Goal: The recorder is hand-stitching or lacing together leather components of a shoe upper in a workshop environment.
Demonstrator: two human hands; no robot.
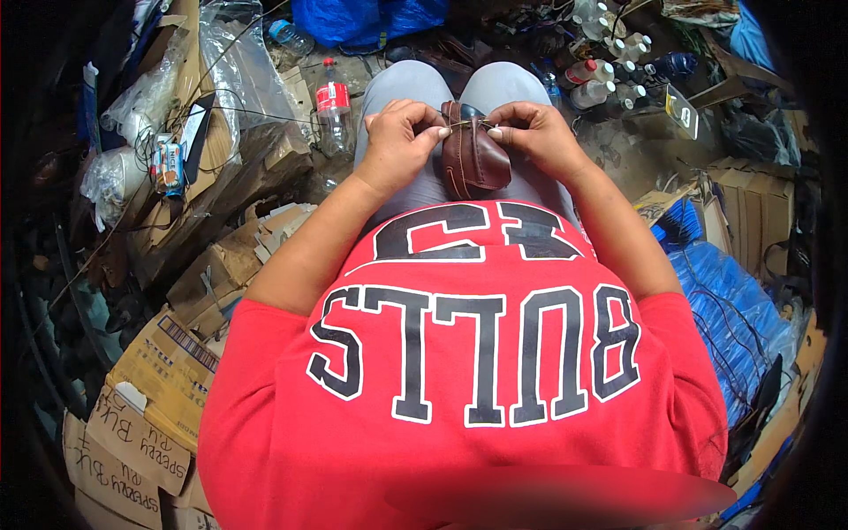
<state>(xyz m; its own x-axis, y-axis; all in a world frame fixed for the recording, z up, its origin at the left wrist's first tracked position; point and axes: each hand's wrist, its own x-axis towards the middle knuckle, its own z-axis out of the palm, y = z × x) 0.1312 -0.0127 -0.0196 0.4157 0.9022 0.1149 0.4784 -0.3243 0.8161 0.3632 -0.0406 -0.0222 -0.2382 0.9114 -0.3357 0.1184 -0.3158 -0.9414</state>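
A brown leather shoe (478, 165) with pale stitching lies between my knees, its far end touching the grey trousers on my thighs. A thin lace (461, 124) runs across its upper part, and a dark bluish patch shows inside the opening. From the left, my left hand (399, 143) pinches one end of the lace between thumb and fingertips. On the other side, my right hand (537, 134) pinches the opposite end in the same way. Both hands sit close against the shoe. The fingertips partly hide the ends of the lace.
Several small bottles (609, 84) stand on the ground at the far right. A plastic bottle with a red label (334, 110) stands left of my knees. Flattened cardboard (141, 424) lies at the left, blue plastic sheeting (729, 309) at the right, and a blue bag (367, 19) ahead.
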